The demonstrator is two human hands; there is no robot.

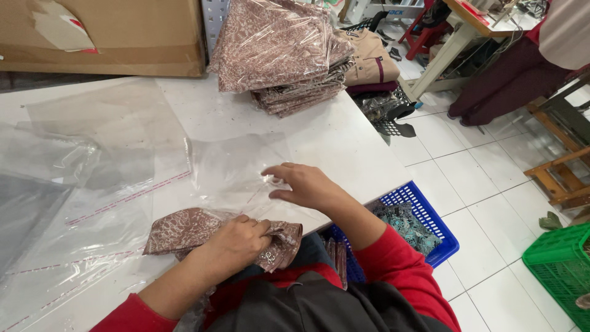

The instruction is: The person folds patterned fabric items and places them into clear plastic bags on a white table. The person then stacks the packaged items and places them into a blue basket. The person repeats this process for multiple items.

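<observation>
My left hand [236,243] grips a folded brown patterned cloth [178,230] at the near edge of the white table [344,138]. My right hand [304,184] lies just beyond it, its fingers pressing on a clear plastic bag [236,169] spread flat on the table. The cloth's right end sits under my left hand, close to the bag's near edge. Both arms wear red sleeves.
A stack of bagged brown cloths [283,52] stands at the table's far side beside a cardboard box [104,37]. Loose clear bags [74,184] cover the left. A blue basket [424,227] with cloth sits at my right; a green crate [562,267] and wooden stool [562,175] stand further right.
</observation>
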